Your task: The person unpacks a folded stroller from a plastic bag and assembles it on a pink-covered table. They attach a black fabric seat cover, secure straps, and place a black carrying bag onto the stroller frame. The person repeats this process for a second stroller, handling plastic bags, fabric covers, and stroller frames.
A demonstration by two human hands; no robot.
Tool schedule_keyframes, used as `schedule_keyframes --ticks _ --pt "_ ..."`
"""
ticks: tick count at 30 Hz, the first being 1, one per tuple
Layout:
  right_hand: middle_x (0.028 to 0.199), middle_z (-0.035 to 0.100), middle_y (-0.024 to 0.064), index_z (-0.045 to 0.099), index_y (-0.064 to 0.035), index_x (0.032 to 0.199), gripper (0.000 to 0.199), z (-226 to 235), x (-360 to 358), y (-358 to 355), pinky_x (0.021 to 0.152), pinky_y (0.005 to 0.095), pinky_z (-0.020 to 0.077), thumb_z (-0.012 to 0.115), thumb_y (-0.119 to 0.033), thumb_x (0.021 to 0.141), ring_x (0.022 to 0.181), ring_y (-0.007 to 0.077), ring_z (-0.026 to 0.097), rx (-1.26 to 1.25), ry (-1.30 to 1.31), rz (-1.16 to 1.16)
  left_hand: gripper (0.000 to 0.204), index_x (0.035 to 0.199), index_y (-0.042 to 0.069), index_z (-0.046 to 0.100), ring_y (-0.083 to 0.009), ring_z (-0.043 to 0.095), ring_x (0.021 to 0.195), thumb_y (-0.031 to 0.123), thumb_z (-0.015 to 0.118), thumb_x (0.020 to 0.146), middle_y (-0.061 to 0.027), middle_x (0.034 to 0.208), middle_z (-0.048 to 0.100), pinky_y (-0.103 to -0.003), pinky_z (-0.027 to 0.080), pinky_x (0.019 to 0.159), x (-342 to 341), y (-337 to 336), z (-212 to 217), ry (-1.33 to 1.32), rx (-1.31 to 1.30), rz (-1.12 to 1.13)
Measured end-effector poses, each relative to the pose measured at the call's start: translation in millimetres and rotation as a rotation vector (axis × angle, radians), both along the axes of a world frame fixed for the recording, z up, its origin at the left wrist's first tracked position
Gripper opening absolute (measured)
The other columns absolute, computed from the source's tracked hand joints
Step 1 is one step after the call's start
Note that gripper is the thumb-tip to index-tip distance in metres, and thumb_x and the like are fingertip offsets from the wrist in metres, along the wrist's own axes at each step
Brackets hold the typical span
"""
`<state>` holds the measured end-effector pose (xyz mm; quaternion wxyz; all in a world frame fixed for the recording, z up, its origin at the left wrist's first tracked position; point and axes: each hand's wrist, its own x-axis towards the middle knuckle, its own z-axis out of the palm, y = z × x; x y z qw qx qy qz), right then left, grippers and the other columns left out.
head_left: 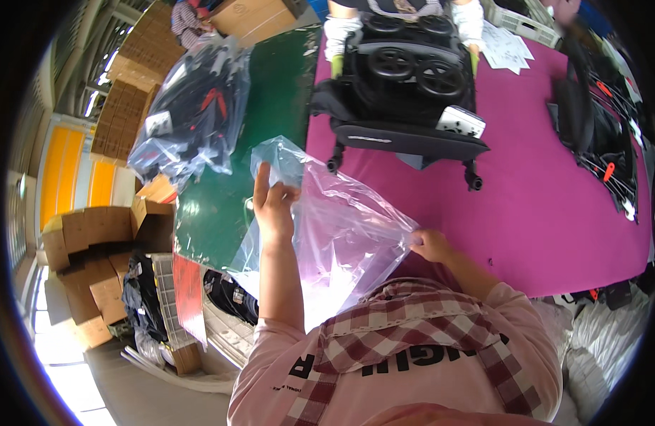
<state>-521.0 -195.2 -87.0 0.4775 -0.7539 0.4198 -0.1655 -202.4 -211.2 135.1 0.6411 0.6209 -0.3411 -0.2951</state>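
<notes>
In the head view, gripping a gathered edge of a clear plastic bag (352,231) in the closed right hand (432,246). Holding the left hand (274,206) up at the bag's other side, index finger extended, the rest bent; cannot tell whether pinching any plastic. Stretching the bag out before the checked apron (402,319), across the green tabletop (212,221) and purple cloth (533,234). Facing, on the cloth, a folded black stroller (405,106), with another person's hands (336,66) at its sides.
</notes>
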Motion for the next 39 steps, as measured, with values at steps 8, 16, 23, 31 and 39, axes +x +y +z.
schedule_keyframes --ticks 8,16,23,31,39 --pt "0.081 0.068 0.0113 0.066 -0.0006 0.094 0.021 53 -127 -85 0.071 0.0363 0.0505 0.069 -0.018 0.083 0.078 0.0213 0.065 0.199 -0.161 -0.377 0.057 0.142 -0.006 0.029 -0.0155 0.059 0.07 0.005 0.046 0.089 -0.0122 0.077 0.064 -0.026 0.046 0.068 -96 -145 21 0.133 -0.161 -0.229" --pt "0.074 0.058 0.0001 0.062 0.0005 0.089 0.019 30 -161 -261 0.063 0.0279 0.0402 0.06 -0.018 0.091 0.072 0.0091 0.051 0.265 -0.546 -0.471 0.051 0.14 0.001 0.039 -0.0217 0.051 0.116 0.022 0.049 0.095 -0.0095 0.142 0.042 -0.035 0.038 0.093 -104 -230 17 -0.158 0.142 -0.284" --pt "0.104 0.063 0.0052 0.061 -0.002 0.114 0.046 -32 -112 -229 0.083 0.0302 0.0457 0.045 -0.042 0.097 0.098 0.0136 0.055 0.557 -0.744 -0.823 0.062 0.146 0.003 0.025 -0.027 0.041 0.128 0.027 0.05 0.095 -0.0155 0.14 0.04 -0.042 0.037 0.102 -88 -309 -11 0.005 0.108 -0.094" --pt "0.093 0.063 0.0282 0.064 0.0001 0.078 0.013 -56 -90 -230 0.075 0.0437 0.0512 0.058 -0.011 0.076 0.084 0.0398 0.063 0.075 0.04 -0.244 0.053 0.142 0.0 0.035 -0.024 0.046 0.124 0.022 0.05 0.096 -0.0131 0.137 0.043 -0.039 0.038 0.102 -161 -320 23 -0.514 0.181 -0.365" --pt "0.086 0.068 0.0133 0.06 -0.0066 0.097 0.028 -87 -157 -382 0.075 0.0417 0.0499 0.063 -0.031 0.083 0.085 0.032 0.065 -0.156 -0.056 -1.222 0.038 0.124 -0.001 0.053 -0.0325 0.05 0.121 0.003 0.058 0.087 -0.0214 0.133 0.049 -0.039 0.041 0.098 -161 -187 53 -1.077 0.034 -0.568"
